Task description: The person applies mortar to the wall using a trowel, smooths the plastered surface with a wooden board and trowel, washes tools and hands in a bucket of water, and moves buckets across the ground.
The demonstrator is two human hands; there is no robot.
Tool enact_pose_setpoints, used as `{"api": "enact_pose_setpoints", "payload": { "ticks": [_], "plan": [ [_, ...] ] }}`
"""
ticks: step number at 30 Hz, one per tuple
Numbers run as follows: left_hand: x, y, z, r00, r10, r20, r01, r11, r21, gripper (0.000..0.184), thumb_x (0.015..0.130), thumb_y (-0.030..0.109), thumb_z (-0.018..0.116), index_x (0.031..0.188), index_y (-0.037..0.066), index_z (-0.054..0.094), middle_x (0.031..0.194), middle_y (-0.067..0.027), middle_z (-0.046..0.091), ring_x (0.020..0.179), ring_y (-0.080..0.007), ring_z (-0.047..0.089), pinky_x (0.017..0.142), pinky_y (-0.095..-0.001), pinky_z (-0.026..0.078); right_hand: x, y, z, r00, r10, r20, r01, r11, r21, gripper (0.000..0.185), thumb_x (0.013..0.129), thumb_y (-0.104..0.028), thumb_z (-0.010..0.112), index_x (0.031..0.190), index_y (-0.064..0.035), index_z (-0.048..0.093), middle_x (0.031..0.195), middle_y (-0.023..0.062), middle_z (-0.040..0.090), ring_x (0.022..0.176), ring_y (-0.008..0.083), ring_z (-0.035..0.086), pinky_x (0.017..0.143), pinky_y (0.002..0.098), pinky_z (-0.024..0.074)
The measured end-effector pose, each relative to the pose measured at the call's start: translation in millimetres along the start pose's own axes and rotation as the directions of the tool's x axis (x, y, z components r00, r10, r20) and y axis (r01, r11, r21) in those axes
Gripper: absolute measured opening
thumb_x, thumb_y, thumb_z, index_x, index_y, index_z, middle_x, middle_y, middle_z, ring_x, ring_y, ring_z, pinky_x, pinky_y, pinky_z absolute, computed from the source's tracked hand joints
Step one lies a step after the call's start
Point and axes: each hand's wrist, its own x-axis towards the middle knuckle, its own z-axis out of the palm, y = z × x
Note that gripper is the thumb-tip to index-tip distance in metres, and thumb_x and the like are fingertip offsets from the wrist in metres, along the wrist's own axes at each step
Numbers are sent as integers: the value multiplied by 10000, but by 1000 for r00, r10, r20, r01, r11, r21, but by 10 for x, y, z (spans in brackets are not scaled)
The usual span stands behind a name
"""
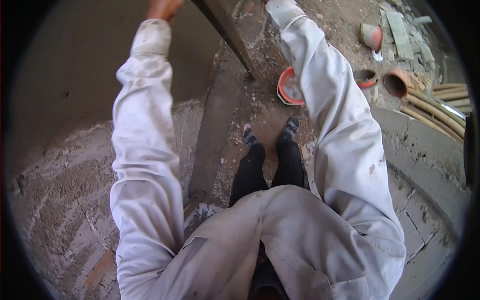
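My left hand (pixel 164 8) is at the top edge, cut off by the frame, beside a wall coated in smooth grey plaster (pixel 80 55). Its fingers are out of view. Only a sliver of my right hand (pixel 265 3) shows past its cuff at the top, fingers hidden. Between the two arms a long dark straight bar (pixel 225 36) slants down from the top edge, its lower end near the floor. Whether either hand touches the bar cannot be seen. A red-rimmed bucket (pixel 290 87) with greyish contents stands partly behind my right sleeve.
Rough, unplastered wall (pixel 60 200) lies at lower left. At upper right are a tipped bucket (pixel 371 37), pale broken boards (pixel 399 35), another round container (pixel 366 77), an orange pipe (pixel 396 84) and long hoses or poles (pixel 435 115). Rubble dots the floor around my feet.
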Motion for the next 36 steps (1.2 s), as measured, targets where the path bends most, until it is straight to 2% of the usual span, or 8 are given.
{"api": "enact_pose_setpoints", "payload": {
  "ticks": [7, 12, 17, 23, 27, 31, 33, 36],
  "plan": [
    [-547, -192, -371, 997, 4, -77, 23, 941, 339, 446, 920, 109, 613, 1318, -36, 471, 1398, -131, 381, 1229, -263, 506, 967, -475, 510, -1345, 964, -3079, 772, 486, -409, -635, 582, -508, 304, 890, -33, 459, 1189, -10, 503, 832, 188, 686, 690, 238, 695, 528, 347, 560],
    [-897, -366, -946, 992, 77, -97, -35, 926, 376, 444, 955, 264, 554, 1283, -25, 480, 1212, -123, 510, 1074, -256, 534, 895, -441, 495, -2705, 2433, -4703, 901, 111, -418, -430, 124, -894, 400, 846, -279, 610, 1151, -22, 580, 1020, 250, 660, 1042, 417, 604, 952, 453, 445],
    [-1017, -125, -1110, 961, -1, -275, 103, 929, 357, 492, 899, 386, 627, 1219, 30, 513, 1047, -88, 566, 877, -239, 550, 772, -404, 486, -3784, 2447, -5625, 409, 339, -847, -877, -109, -467, 308, 886, -258, 472, 1061, -89, 660, 1172, 198, 606, 1039, 414, 585, 906, 489, 454],
    [-1227, -461, -617, 948, 303, 93, -249, 530, 810, 464, 844, 373, 711, 1141, 54, 550, 1045, -110, 619, 941, -251, 595, 844, -414, 490, -4294, 2438, -7926, 975, -36, -217, -146, -844, -515, 289, 901, -250, 514, 1074, -45, 622, 985, 133, 631, 973, 340, 578, 949, 469, 408],
    [-1344, -160, -1150, 945, 325, -41, -181, 622, 762, 389, 859, 330, 679, 1097, 34, 593, 1146, -160, 604, 1073, -302, 573, 971, -464, 418, -4216, 2413, -8321, 675, 384, -630, -24, -842, -539, 300, 925, -278, 481, 1150, -112, 590, 990, 115, 642, 971, 310, 615, 920, 440, 452],
    [-1674, 311, -2128, 986, -144, -89, 127, 976, -178, 375, 916, 222, 599, 1184, -37, 563, 1299, -212, 531, 1202, -357, 493, 1105, -537, 293, -4652, 2295, -7104, 419, 377, -826, -510, -655, -557, 337, 859, -236, 568, 1099, 0, 571, 988, 199, 660, 897, 311, 675, 744, 435, 536],
    [-1895, -12, -1203, 866, 44, -499, -27, 999, 41, 338, 895, 250, 630, 1129, 7, 614, 1269, -187, 562, 1223, -336, 476, 1115, -525, 275, -4663, 2080, -6130, 172, 432, -886, -815, -443, -374, 375, 819, -279, 651, 1019, 14, 531, 768, 192, 643, 512, 307, 623, 478, 409, 498],
    [-2302, -41, -1574, 977, -80, -199, 4, 934, -357, 241, 892, 258, 648, 1042, 70, 666, 1246, -105, 600, 1214, -269, 497, 1107, -491, 297, -4611, 1725, -4601, 667, 403, -626, -693, 28, -720, 464, 898, -452, 549, 1065, -19, 536, 807, 205, 653, 683, 383, 652, 619, 441, 498]
  ]
}}
